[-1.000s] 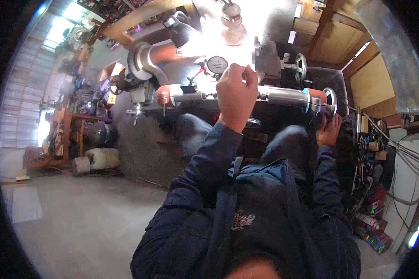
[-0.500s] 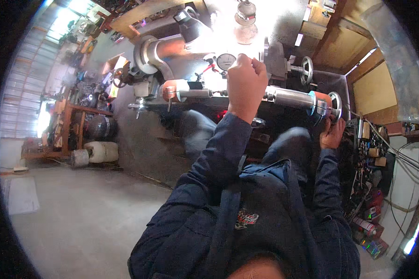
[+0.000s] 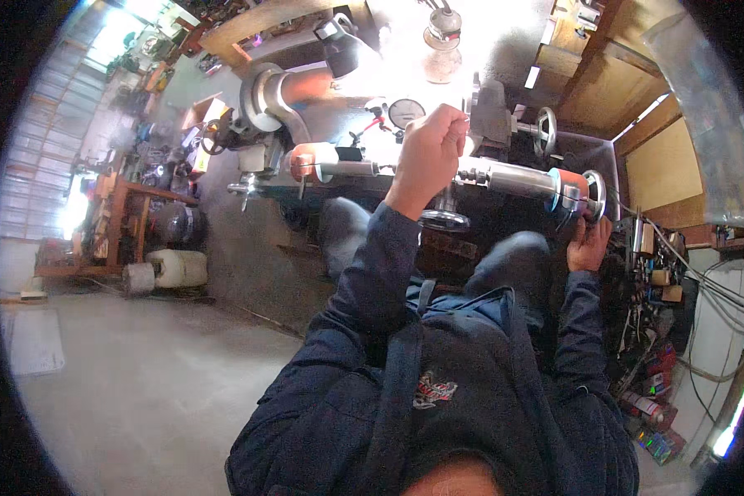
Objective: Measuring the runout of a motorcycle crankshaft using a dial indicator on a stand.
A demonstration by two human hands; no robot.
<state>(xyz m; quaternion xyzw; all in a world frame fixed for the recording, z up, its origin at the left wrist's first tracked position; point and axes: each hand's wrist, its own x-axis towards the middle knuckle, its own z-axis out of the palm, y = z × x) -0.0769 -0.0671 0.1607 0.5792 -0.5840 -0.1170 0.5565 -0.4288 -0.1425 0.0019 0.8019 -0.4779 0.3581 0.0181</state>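
Observation:
My left hand point(image 3: 430, 155) is raised over the middle of a small lathe, its fingers curled together in a pinch. What they hold, if anything, is hidden. Just behind it stands a round dial gauge point(image 3: 406, 112) with a pale face, beside a red and black jointed holder point(image 3: 374, 122). Below the hand, a shiny handwheel point(image 3: 445, 220) faces me. At the right end of the lathe, my right hand point(image 3: 589, 245) closes on the lower rim of a metal handwheel point(image 3: 596, 196). A bright cylindrical tailstock barrel point(image 3: 521, 178) runs left from there.
An orange and grey headstock point(image 3: 304, 162) stands at the left of the lathe. Behind are a bigger machine's chuck point(image 3: 263, 97), a dark lamp head point(image 3: 339, 48) and another handwheel point(image 3: 546, 131). Tools and cables point(image 3: 649, 273) crowd the right; a pale canister point(image 3: 182, 269) lies left.
My left hand has moved a little left and down, away from the gauge, and the handwheel below it shows more fully. My right hand stays at the end handwheel.

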